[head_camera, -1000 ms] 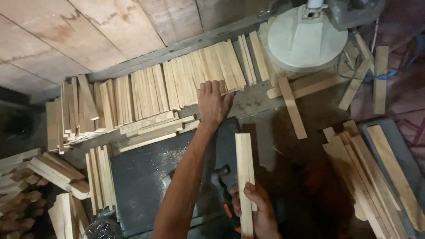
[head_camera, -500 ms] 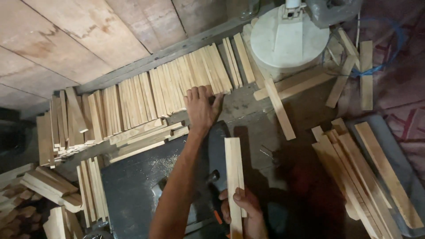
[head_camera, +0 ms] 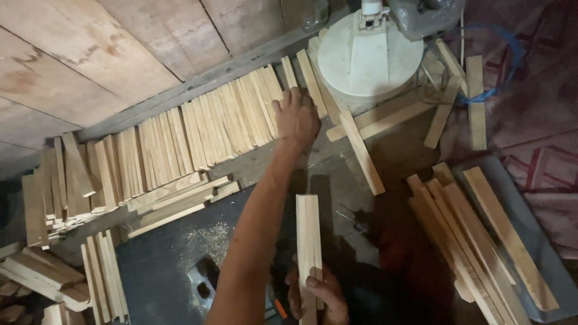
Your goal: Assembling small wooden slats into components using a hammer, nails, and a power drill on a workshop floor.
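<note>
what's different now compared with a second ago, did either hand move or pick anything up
The left hand has slid a little rightward along the row of wooden slats and now lies on its right end, next to the round white machine base. Nothing was picked up or let go. The right hand still grips the same wooden slat, standing on end as before. The loose slat piles lie unchanged.

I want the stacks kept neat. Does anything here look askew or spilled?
Yes. One wooden slat lies diagonally, apart from the leaning row of slats that the left hand touches. Several loose slats are scattered around the white round base. Sawdust is spilled on the dark surface.
</note>
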